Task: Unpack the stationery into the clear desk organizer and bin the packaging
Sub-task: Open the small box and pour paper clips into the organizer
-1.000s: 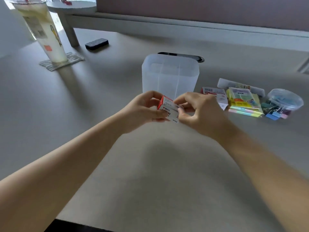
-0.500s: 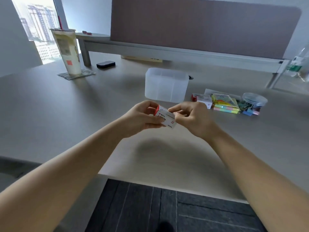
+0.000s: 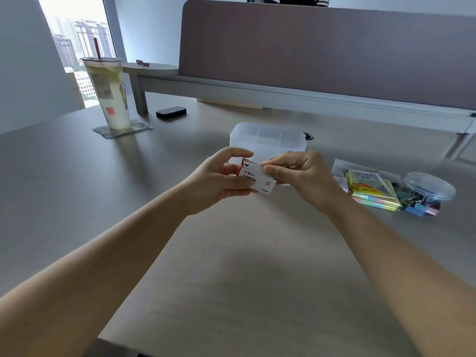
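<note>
- A small white-and-red cardboard box (image 3: 257, 180) is held in the air between both hands, just in front of the clear plastic desk organizer (image 3: 268, 140), long axis running left to right
- Left hand (image 3: 219, 181) curls round its left end; right hand (image 3: 298, 173) pinches the right end, likely working a flap open
</note>
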The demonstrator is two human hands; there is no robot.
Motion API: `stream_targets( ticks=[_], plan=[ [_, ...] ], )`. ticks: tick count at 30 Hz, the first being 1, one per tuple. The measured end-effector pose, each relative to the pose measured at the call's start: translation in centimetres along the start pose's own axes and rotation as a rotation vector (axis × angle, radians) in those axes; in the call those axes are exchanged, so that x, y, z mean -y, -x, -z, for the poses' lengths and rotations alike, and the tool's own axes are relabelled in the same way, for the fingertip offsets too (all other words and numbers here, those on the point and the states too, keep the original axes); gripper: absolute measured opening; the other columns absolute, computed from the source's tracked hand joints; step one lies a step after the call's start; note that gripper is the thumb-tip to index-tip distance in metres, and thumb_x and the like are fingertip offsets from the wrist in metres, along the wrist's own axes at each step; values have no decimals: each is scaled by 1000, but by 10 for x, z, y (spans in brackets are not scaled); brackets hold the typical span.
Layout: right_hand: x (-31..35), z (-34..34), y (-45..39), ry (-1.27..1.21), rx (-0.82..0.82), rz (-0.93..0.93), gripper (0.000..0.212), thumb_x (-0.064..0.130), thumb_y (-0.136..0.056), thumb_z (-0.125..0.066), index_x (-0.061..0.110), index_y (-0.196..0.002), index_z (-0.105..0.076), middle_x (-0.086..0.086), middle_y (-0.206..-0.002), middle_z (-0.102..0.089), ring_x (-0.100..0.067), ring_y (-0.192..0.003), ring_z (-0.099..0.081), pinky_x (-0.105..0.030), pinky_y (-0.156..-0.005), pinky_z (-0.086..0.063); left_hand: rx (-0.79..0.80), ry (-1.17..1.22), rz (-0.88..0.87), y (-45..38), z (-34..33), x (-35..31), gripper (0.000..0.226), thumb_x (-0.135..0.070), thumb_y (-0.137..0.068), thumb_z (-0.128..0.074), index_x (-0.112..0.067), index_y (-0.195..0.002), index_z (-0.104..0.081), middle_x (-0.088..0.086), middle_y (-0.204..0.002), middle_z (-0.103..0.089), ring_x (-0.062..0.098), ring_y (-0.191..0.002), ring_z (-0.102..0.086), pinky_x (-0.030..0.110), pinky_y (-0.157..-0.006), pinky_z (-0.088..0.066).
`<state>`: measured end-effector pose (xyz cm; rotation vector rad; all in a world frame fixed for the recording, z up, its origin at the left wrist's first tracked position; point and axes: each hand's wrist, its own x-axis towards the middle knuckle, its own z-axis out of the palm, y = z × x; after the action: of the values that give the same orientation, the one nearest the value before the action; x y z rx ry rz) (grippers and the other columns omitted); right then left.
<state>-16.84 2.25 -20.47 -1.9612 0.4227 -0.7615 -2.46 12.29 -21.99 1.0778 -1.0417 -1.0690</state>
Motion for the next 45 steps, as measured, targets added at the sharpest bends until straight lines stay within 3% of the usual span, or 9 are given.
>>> stream_targets(
  ticks=[4, 7, 15, 20, 28, 33, 36, 41, 45],
  plan=[
    [1, 3, -17, -13, -4, 11, 13, 11, -81, -61, 18, -74, -69, 4, -67, -69, -12, -67, -65, -27, -70, -56, -2, -9, -19, -10, 6, -7, 33, 12, -79, -48, -17, -95, -51, 9, -87, -58, 15, -75, -69, 23, -67, -58],
    [5, 6, -35, -10, -45, 43, 19, 12, -84, -58, 21, -70, -66, 15, -55, -67, -3, -60, -63, -21, -63, -55, 16, -25, -29, -21, 14, -14, 36, 13, -79, -48, -18, -98, -52, 11, -92, -59, 16, -79, -68, 21, -65, -57],
    [-8, -1, -71, 81, -336, 45, 22, 18, -86, -57, 24, -71, -43, 2, -61, -53, -1, -41, -53, -21, -43, -50, 64, 1, -31, -46, 32, -10, 56, 16, -77, -48, -31, -109, -45, 15, -100, -55, 15, -78, -67, 23, -66, -57],
    [-11, -11, -79, 185, -302, 8, 23, 19, -88, -55, 22, -68, -43, -1, -57, -50, -1, -36, -49, -15, -37, -44, 89, -27, -46, -42, 37, -8, 55, 17, -79, -47, -32, -104, -45, 17, -106, -49, 19, -82, -65, 22, -63, -56],
    [-17, -11, -84, 352, -325, 80, 12, 23, -92, -44, 17, -88, -54, 7, -71, -55, -4, -62, -51, -7, -54, -37, -46, -11, -61, -47, 52, -16, 48, 18, -78, -48, -15, -113, -46, 7, -94, -54, 22, -84, -60, 27, -76, -55],
    [-25, -12, -77, 683, -146, 53, 28, 29, -92, -44, 9, -94, -63, 1, -74, -61, -16, -70, -54, -23, -59, -37, -171, -59, -127, -49, 63, -15, 49, 17, -76, -52, -17, -110, -50, 7, -98, -53, 18, -82, -60, 20, -68, -56],
    [-18, -12, -72, 657, -132, 53, 26, 25, -91, -46, 7, -96, -64, -6, -90, -68, -19, -83, -58, -28, -70, -42, -228, -146, -159, -48, 66, -18, 50, 16, -73, -57, -23, -103, -53, 2, -91, -54, 6, -69, -60, 14, -67, -52],
    [-5, -10, -49, 595, -24, 8, 20, 24, -87, -54, 10, -98, -64, -2, -97, -68, -16, -94, -62, -30, -85, -48, -280, -189, -193, -42, 64, -26, 50, 16, -70, -60, -24, -101, -54, 4, -91, -52, 10, -75, -58, 19, -81, -48],
    [5, -9, -25, 624, 29, 33, 28, 26, -83, -60, 13, -108, -61, 0, -106, -67, -10, -94, -59, -21, -80, -42, -281, -201, -211, -33, 58, -31, 50, 16, -71, -60, -24, -99, -54, 2, -88, -52, 1, -65, -59, 15, -75, -49]
  ],
)
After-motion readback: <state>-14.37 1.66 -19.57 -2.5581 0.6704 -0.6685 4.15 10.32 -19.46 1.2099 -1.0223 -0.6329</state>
